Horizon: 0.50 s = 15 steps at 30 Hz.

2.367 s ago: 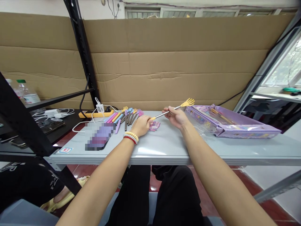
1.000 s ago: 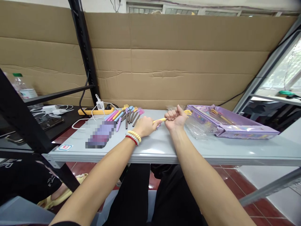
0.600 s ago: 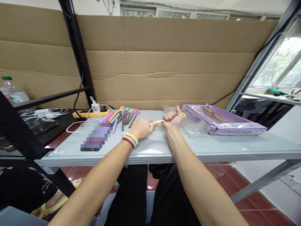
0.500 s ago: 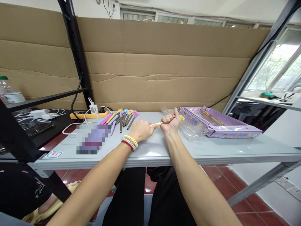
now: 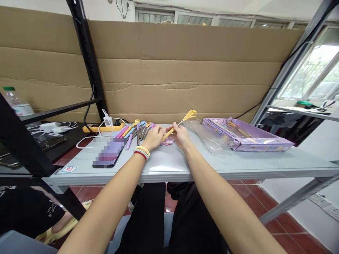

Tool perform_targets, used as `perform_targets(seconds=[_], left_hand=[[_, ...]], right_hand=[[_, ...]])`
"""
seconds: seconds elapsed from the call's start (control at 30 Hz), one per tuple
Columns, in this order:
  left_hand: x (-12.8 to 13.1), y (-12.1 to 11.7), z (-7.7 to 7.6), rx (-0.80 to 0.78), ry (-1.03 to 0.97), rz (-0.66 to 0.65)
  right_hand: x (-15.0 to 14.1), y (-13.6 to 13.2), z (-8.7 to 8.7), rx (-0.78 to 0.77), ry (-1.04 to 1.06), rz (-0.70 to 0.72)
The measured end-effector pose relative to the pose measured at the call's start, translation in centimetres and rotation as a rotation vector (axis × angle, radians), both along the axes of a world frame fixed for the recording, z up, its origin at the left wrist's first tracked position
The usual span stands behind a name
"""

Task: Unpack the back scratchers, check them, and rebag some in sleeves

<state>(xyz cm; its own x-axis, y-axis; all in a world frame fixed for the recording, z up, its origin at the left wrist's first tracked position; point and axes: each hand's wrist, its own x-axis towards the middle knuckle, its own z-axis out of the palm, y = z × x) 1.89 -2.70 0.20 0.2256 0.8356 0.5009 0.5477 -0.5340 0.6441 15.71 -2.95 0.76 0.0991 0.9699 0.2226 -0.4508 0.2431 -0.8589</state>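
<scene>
A yellow back scratcher (image 5: 189,115) with a claw-shaped head and a thin metal rod is held between my hands, tilted up to the right. My left hand (image 5: 153,138) has its fingers closed at the lower end of the yellow handle (image 5: 167,134). Around the upper handle, near the rod, my right hand (image 5: 181,136) is closed. Small pink patterned pieces (image 5: 168,141) lie on the table just beneath. Left of my hands rest several claw heads on metal rods (image 5: 138,135) and several coloured handles (image 5: 122,131).
A purple box (image 5: 262,145) stands on the right of the grey table (image 5: 212,164), with clear plastic bags (image 5: 212,139) beside it. On the left are a phone (image 5: 112,151), a yellow power strip (image 5: 103,128) and white cables. A black shelf post (image 5: 88,56) rises behind them.
My right hand has shifted from the claw end down to the handle, uncovering the head and rod. The back scratcher now points upward. Both hands have moved slightly left.
</scene>
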Motion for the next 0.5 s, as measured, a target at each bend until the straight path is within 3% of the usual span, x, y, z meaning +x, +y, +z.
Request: perform_targets(seconds=[0.1,0.17,0.33,0.5], left_hand=[[-1.3,0.7,-0.2,-0.018,-0.069,0.217],[-1.8,1.0,-0.3,-0.020,-0.057,0.304],[-1.2,0.6,-0.5,0.041,0.129,0.267],[-0.5,0.0,-0.9,0.003,0.343,0.271]], right_hand=[[1.1,0.2,0.0,-0.107,-0.106,-0.186],[2.1,0.0,-0.2,-0.144,-0.237,-0.235],[4.6,-1.0,-1.1,-0.174,-0.525,-0.127],[8.3,-1.0,-0.1,-0.179,-0.765,-0.297]])
